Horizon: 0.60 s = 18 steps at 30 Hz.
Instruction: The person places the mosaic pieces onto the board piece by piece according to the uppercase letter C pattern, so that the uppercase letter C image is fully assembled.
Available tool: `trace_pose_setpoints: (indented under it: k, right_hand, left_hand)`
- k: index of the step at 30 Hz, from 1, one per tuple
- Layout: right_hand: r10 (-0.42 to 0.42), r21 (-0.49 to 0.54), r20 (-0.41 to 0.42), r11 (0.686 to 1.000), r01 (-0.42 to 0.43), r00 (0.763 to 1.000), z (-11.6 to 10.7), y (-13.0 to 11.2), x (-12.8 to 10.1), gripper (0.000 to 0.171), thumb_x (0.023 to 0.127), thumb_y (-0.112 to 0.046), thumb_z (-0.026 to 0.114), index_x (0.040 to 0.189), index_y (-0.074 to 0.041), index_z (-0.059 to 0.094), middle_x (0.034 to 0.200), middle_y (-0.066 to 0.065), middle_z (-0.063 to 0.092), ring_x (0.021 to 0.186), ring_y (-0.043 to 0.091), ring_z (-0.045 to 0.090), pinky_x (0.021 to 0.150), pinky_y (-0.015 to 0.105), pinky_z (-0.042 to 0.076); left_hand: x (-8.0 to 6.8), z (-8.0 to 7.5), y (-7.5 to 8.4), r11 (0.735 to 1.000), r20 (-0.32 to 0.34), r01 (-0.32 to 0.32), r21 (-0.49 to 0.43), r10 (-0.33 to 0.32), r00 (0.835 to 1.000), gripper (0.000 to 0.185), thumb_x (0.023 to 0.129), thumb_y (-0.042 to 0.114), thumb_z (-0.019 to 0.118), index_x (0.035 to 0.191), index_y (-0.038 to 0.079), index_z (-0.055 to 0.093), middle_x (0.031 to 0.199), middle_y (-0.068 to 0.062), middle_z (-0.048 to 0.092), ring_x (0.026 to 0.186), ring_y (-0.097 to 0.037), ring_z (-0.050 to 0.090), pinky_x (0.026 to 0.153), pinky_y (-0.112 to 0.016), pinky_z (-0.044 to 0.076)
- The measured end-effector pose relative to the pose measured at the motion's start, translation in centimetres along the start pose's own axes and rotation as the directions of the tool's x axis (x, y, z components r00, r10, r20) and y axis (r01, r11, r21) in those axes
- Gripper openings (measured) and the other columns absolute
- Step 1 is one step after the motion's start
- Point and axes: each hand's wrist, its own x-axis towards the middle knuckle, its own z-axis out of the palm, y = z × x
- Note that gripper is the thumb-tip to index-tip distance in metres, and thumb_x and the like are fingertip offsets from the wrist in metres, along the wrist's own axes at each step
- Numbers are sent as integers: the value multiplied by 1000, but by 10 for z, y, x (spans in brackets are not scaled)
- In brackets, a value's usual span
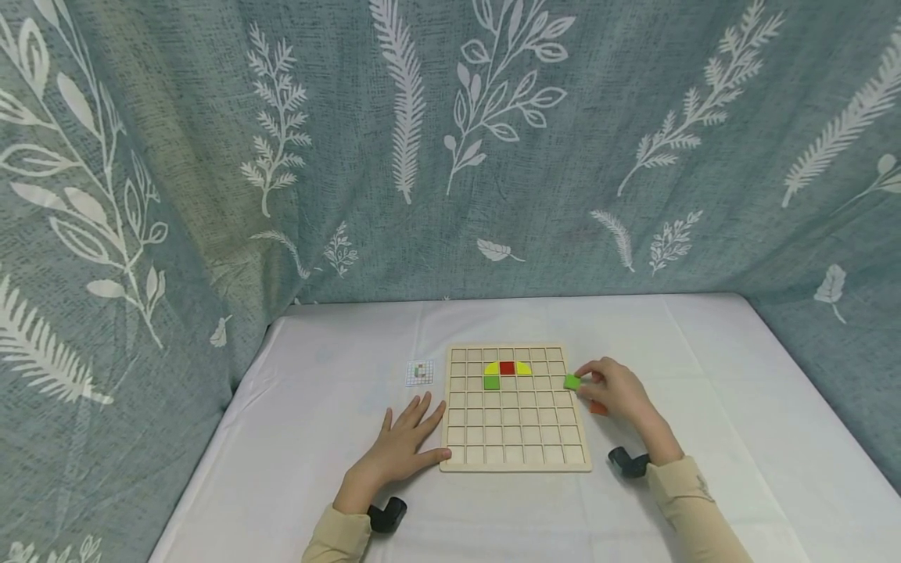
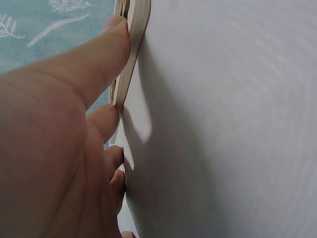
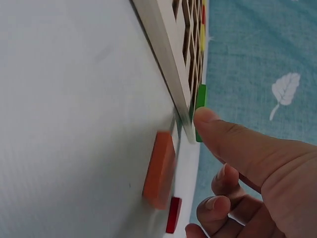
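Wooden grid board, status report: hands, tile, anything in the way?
Left hand flat, thumb steadying the wooden grid board. Right hand pinches a green square tile at the board's right edge. Orange tile lies beside the board, not blocking.

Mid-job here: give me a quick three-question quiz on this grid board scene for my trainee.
1. True or false: the right hand pinches a green tile at the wooden grid board's right edge.
2. Which colour is the tile between the two yellow pieces on the board? A blue, B red, C orange.
3. Fill in: the left hand lies flat, its thumb against the board's ____ edge.

Key: 1 true; 2 B; 3 left.
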Motion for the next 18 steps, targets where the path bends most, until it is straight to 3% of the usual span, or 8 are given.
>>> trace_pose_setpoints:
  k: [7,18]
  right_hand:
    - [-1,25,28,1000,1,1000,6,-12,-2,27,79,-18,73,103,-6,68,75,3,46,49,11,46,44,24,38]
    - [-80,-10,20,997,80,997,13,-23,-1,24,78,-19,75,99,-9,69,73,1,47,62,13,38,53,24,31]
  left_hand:
    - [1,1,-1,1000,2,-2,3,2,1000,74,85,50,58,146,18,30,154,-12,18,143,-32,11,110,-62,0]
    - [0,1,0,1000,-3,-1,-1,1,1000,74,85,50,59,146,17,31,154,-12,19,142,-32,12,110,-63,0]
